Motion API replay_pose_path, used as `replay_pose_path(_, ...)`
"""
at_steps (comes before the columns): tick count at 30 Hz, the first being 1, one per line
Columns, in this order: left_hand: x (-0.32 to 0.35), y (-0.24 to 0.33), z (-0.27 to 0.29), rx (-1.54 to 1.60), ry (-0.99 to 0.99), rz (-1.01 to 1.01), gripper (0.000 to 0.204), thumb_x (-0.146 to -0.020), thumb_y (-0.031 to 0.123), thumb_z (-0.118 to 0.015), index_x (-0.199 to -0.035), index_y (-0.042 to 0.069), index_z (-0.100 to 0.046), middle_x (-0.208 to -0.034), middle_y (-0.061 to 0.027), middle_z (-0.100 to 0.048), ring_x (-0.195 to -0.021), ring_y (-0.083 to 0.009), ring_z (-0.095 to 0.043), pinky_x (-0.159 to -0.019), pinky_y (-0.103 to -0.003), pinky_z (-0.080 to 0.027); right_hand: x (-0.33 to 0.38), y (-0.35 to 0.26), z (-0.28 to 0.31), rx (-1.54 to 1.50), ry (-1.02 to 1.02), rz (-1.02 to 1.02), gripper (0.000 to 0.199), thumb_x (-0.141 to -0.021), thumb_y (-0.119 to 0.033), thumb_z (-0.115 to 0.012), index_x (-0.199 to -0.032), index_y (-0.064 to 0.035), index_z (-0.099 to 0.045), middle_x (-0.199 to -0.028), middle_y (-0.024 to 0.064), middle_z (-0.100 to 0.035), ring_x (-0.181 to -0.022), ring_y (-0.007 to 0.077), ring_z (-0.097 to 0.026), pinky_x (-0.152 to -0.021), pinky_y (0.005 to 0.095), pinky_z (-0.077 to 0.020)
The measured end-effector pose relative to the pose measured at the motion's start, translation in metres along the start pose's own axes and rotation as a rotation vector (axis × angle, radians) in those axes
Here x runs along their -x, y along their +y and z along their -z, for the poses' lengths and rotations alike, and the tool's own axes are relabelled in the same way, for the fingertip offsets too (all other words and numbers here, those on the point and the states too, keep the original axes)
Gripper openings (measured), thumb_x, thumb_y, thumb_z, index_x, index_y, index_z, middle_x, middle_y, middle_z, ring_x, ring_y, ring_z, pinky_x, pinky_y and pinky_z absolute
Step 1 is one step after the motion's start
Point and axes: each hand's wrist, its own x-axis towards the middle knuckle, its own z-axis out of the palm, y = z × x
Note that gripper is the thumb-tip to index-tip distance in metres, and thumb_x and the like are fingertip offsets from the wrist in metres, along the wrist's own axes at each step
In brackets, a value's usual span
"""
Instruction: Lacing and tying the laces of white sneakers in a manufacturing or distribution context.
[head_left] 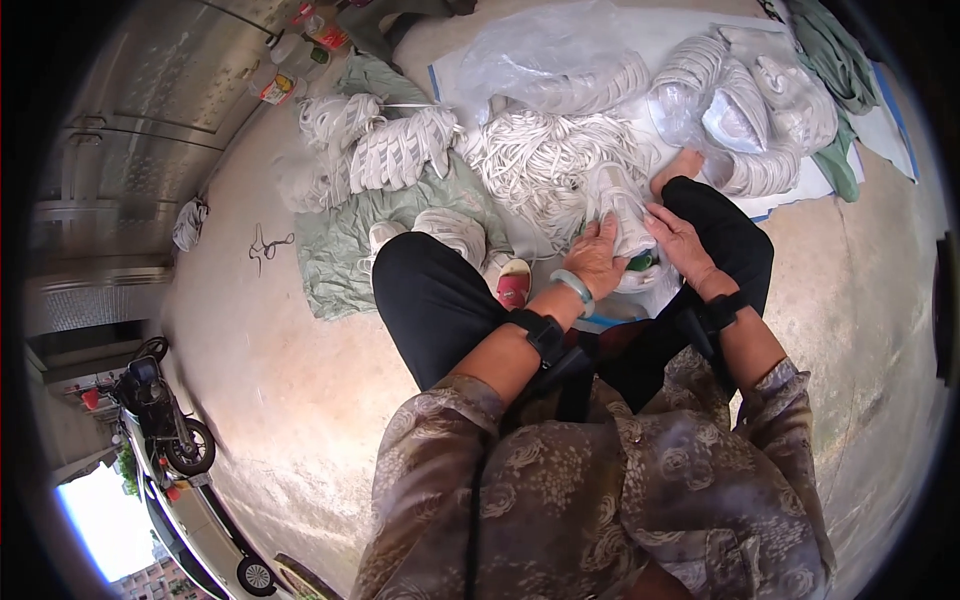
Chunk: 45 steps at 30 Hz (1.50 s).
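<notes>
Between my knees a pale bundle of white cord (622,205) stands in front of me, partly wrapped in something clear. My left hand (597,262) is on its left side, fingers bent over it. On its right side lies my right hand (685,248), fingers curved against it. Both hands press the bundle between them. A small green thing (640,262) shows below the hands; its kind is unclear. Just beyond, a loose heap of flat white cords (545,165) spreads over the sheet. The palms and the bundle's underside are hidden.
Tied white bundles (405,150) rest on a green cloth (340,250) at left; more wrapped bundles (740,110) lie at far right. Clear plastic (540,55) covers the back. Scissors (268,246) lie on the floor, bottles (275,82) by the metal door. A red shoe (514,285) is near my left knee.
</notes>
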Motion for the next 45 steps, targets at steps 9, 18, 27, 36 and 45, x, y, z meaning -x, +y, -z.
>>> replay_pose_path(9, 0.001, 0.004, 0.004, -0.013, -0.02, -0.002, 0.078, -0.081, 0.02, -0.061, -0.145, 0.002, -0.021, -0.139, -0.0321, -0.035, -0.123, -0.0462, -0.043, -0.105, -0.043, -0.035, -0.003, 0.006, 0.002, 0.026, -0.026, 0.043, 0.05, -0.093, -0.035, -0.057, -0.128, -0.0003, -0.053, -0.12, 0.0158, -0.06, -0.111, 0.0197, -0.055, -0.097, 0.0269, -0.0395)
replay_pose_path(18, 0.0, -0.001, 0.001, -0.02, -0.024, -0.031, 0.08, -0.082, 0.021, -0.06, -0.146, 0.002, -0.017, -0.138, -0.0329, -0.035, -0.123, -0.0474, -0.042, -0.105, -0.043, -0.035, 0.001, 0.002, 0.002, 0.007, -0.025, -0.017, 0.055, -0.091, -0.039, -0.059, -0.13, -0.0013, -0.051, -0.122, 0.016, -0.059, -0.113, 0.0204, -0.053, -0.098, 0.0273, -0.0385)
replay_pose_path(27, -0.007, -0.006, 0.004, 0.06, -0.203, 0.212, 0.092, -0.078, 0.033, -0.064, -0.143, -0.006, -0.014, -0.128, -0.0298, -0.049, -0.119, -0.0372, -0.051, -0.102, -0.04, -0.039, 0.008, -0.025, 0.0, -0.004, -0.001, -0.248, 0.065, -0.083, -0.04, -0.066, -0.127, 0.005, -0.049, -0.119, 0.0166, -0.058, -0.108, 0.022, -0.055, -0.093, 0.029, -0.0411)
replay_pose_path(36, 0.009, 0.009, -0.022, 0.009, 0.005, 0.163, 0.073, -0.077, 0.019, -0.066, -0.132, -0.008, -0.026, -0.116, -0.0313, -0.055, -0.108, -0.0412, -0.057, -0.093, -0.044, -0.045, 0.026, -0.013, 0.003, 0.0, -0.085, -0.149, 0.064, -0.085, -0.027, -0.071, -0.134, 0.0042, -0.045, -0.116, 0.0156, -0.059, -0.104, 0.0211, -0.055, -0.093, 0.0296, -0.0426)
replay_pose_path(45, -0.009, -0.007, 0.007, -0.019, -0.213, 0.085, 0.077, -0.071, 0.02, -0.068, -0.127, -0.011, -0.026, -0.11, -0.0338, -0.058, -0.105, -0.0428, -0.058, -0.094, -0.042, -0.045, 0.018, -0.013, -0.007, -0.148, -0.047, -0.331, 0.084, -0.076, -0.035, -0.076, -0.138, 0.0059, -0.036, -0.132, 0.022, -0.047, -0.122, 0.029, -0.046, -0.102, 0.033, -0.0367)
